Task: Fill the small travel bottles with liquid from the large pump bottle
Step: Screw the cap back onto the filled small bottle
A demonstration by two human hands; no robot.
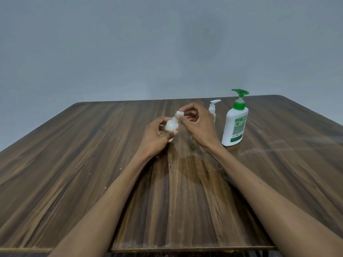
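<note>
My left hand [155,138] grips a small translucent travel bottle [171,126], tilted, with yellowish liquid in its lower part. My right hand [197,125] pinches a small white cap [179,113] just above and to the right of the bottle's neck. A second small travel bottle with a white pump head [213,107] stands behind my right hand, partly hidden by it. The large white pump bottle with a green pump [235,123] stands upright to the right of both hands.
The wooden table [92,173] carries a wet, glossy patch [193,169] in front of my hands and pale smears [278,145] to the right. A grey wall rises behind the table's far edge.
</note>
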